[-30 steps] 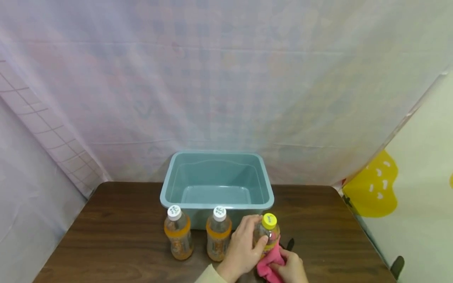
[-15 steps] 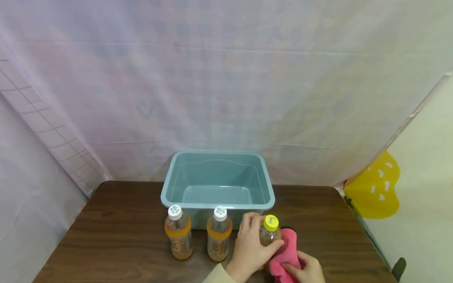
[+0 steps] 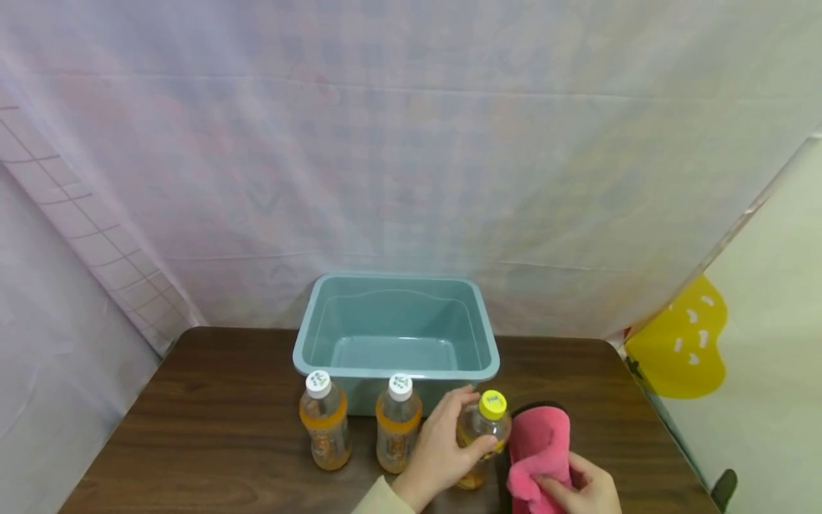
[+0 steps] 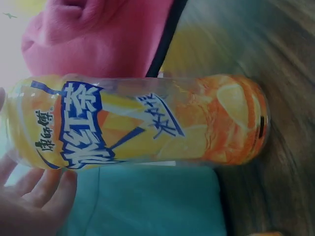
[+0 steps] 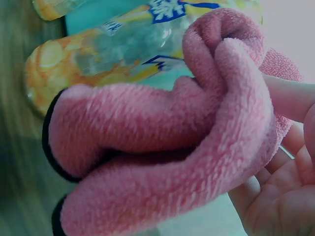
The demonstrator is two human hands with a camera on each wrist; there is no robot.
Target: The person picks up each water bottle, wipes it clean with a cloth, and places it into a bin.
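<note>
My left hand (image 3: 446,450) grips the upper part of a clear plastic drink bottle (image 4: 142,120) with a yellow cap and an orange-and-yellow label with blue lettering. The bottle stands upright at the right of the row, close in front of the basin. Just to its right, my right hand (image 3: 581,485) pinches a folded pink cloth (image 5: 162,128) with a black edging. In the head view the cloth (image 3: 541,457) hangs beside the bottle, apart from it. Some of the right fingers (image 5: 290,98) are hidden behind the cloth.
A blue-green plastic basin (image 3: 396,374) stands at the table's back. Two white-capped bottles with orange bands, one on the left (image 3: 324,428) and one in the middle (image 3: 398,432), stand before it. Brown wooden table (image 3: 212,428) surrounds them; a pale curtain (image 3: 398,143) hangs behind.
My right hand has drawn the pink cloth away from the bottle to the right, and the cloth has opened out somewhat. The left hand keeps its grip on the bottle, with a small shift.
</note>
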